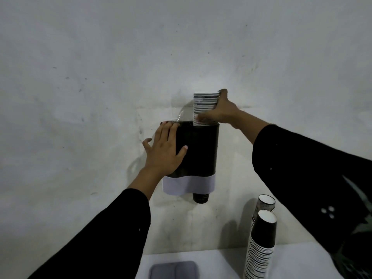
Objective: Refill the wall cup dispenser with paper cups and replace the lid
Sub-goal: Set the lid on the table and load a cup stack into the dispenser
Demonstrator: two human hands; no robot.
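Observation:
A dark wall cup dispenser (199, 150) with a white lower band hangs on the wall, its top uncovered. My left hand (165, 150) lies flat against its left side, fingers spread. My right hand (219, 111) grips a stack of paper cups (204, 104) that stands partly inside the dispenser's right tube and sticks out above the top. One dark cup (200, 197) pokes out of the bottom on the right. The grey lid (174, 269) lies on the white table below.
Two tall stacks of dark paper cups, one nearer (260, 244) and one behind it (265, 203), stand on the white table (221, 264) at the lower right. The bare grey wall (100, 77) fills the background.

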